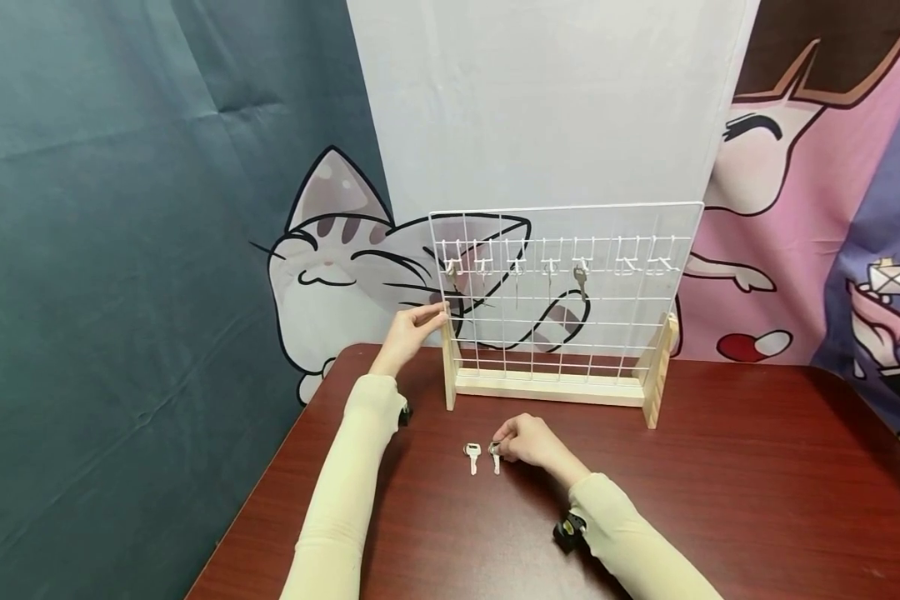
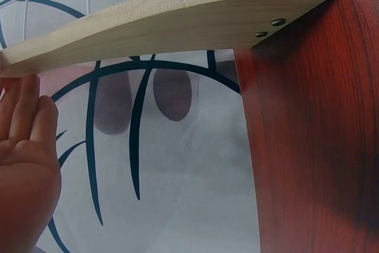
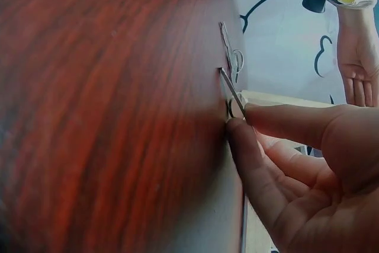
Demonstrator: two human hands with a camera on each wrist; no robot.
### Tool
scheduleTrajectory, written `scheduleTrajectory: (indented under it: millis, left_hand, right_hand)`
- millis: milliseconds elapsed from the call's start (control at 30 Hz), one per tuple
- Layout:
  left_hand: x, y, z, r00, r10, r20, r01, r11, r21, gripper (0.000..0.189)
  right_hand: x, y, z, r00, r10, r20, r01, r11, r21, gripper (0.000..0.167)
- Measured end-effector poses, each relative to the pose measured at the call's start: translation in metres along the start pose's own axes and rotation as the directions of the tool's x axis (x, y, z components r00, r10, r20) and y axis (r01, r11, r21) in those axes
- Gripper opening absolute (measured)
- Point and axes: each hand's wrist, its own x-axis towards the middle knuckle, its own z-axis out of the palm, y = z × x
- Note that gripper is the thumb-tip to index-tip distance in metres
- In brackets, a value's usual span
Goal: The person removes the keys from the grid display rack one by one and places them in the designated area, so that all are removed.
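A key rack stands on the table, its white wire grid (image 1: 547, 333) set between two wooden side posts. My left hand (image 1: 412, 327) touches the top of the left post (image 1: 450, 367). In the left wrist view, that hand's fairly straight fingers (image 2: 44, 119) rest against the wood; its thumb is out of sight. Above the tabletop in front of the rack, my right hand (image 1: 531, 440) pinches a silver key (image 3: 234, 90) between thumb and finger, the key's shaft angled against the table. Beside it lies another key (image 1: 473, 457) with a ring.
Several white hooks line the grid; a key (image 1: 581, 282) hangs on one, and thinner keys seen edge-on hang further left. A dark red table (image 1: 757, 467) carries everything. Printed cloth (image 1: 322, 250) with cartoon figures hangs behind and at the sides.
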Motion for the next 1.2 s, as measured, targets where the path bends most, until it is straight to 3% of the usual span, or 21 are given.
scheduleTrajectory:
  millis: [300, 567, 667, 900, 1200]
  left_hand:
    - [0.001, -0.002, 0.001, 1.000, -0.011, -0.001, 0.011, 1.000, -0.007, 0.038]
    - [-0.014, 0.033, -0.002, 0.999, -0.034, 0.033, 0.032, 0.999, 0.036, 0.037]
    - [-0.015, 0.035, -0.001, 0.999, -0.038, 0.033, 0.037, 0.998, 0.044, 0.037]
    - [-0.002, 0.002, 0.001, 0.999, -0.035, 0.026, 0.035, 0.999, -0.001, 0.040]
    - [0.001, -0.005, 0.001, 1.000, -0.009, -0.002, 0.009, 1.000, 0.007, 0.038]
  right_hand:
    - [0.001, 0.002, 0.000, 1.000, 0.005, -0.001, -0.005, 0.996, -0.089, 0.006]
    - [0.001, 0.002, -0.002, 1.000, 0.020, -0.001, -0.020, 0.993, -0.118, 0.007]
    - [0.002, 0.003, -0.001, 1.000, 0.027, -0.006, -0.027, 0.993, -0.117, 0.007]
    - [-0.002, 0.008, -0.006, 0.999, 0.043, 0.006, -0.043, 0.998, -0.038, 0.006]
    - [-0.010, 0.020, -0.031, 0.998, 0.066, -0.009, -0.066, 0.998, 0.021, 0.014]
